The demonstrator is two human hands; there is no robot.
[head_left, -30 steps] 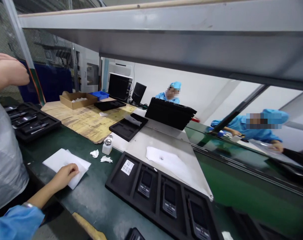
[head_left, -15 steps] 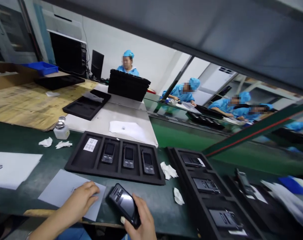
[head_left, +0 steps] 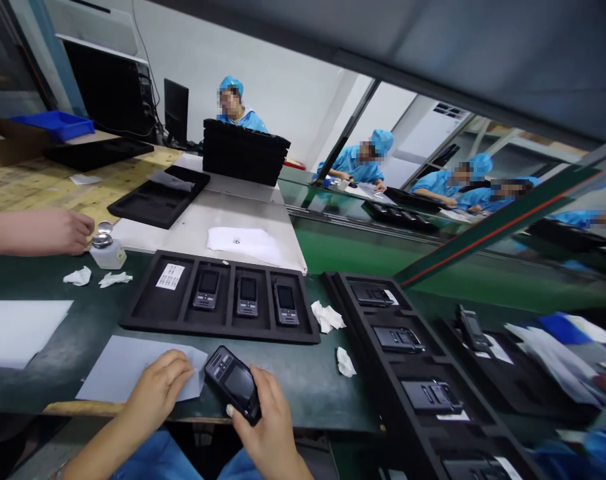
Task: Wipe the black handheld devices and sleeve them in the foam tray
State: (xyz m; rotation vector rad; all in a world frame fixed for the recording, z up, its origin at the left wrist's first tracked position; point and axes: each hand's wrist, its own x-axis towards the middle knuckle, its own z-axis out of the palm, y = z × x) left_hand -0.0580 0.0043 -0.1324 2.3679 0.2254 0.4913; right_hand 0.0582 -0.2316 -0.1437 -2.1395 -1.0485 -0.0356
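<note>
My right hand (head_left: 270,423) is closed around the lower end of a black handheld phone (head_left: 234,382), which has a keypad and a dark screen. It is tilted over the green bench. To its left, my left hand (head_left: 157,383) has its fingers curled together on a thin pale plastic sheet (head_left: 115,370), pinching it near its right part. The sheet's right edge looks slightly raised and wrinkled. Just beyond both hands lies a black foam tray (head_left: 227,328) with three similar phones in its compartments and a printed label sheet (head_left: 171,277) in the left one.
Another person's hand (head_left: 75,232) reaches in from the left beside a pump bottle (head_left: 107,252). Crumpled tissues (head_left: 327,317) lie about. Stacked black trays (head_left: 340,293) with devices stand at right. More pale sheets (head_left: 17,333) are at left. Co-workers in blue sit beyond.
A co-worker's arm has come in from the left to the pump bottle. My left fingers have closed on the sheet, and its right edge has lifted. The view has shifted somewhat.
</note>
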